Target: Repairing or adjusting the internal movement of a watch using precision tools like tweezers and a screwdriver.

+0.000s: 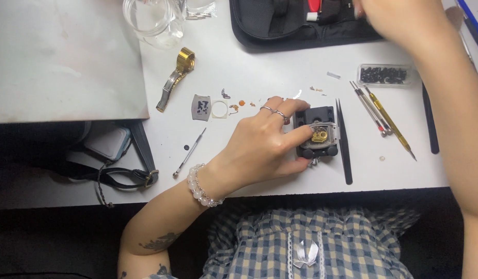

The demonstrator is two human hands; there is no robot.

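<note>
On the white bench (259, 62), my left hand (264, 142) grips the black movement holder (318, 135) while my right hand (399, 18) reaches up to the tool case (280, 23).

I see the left fingers curled around the holder's near and left sides, steadying it; a watch movement (320, 135) with a brass centre sits clamped in it. Black tweezers (343, 142) lie just beside the holder on its right, with screwdrivers (375, 111) and a clear box of small black parts (384, 75) further right. The right hand is blurred at the case's edge, so I cannot tell whether it is clenched. A gold watch band (176, 77) lies well left.
</note>
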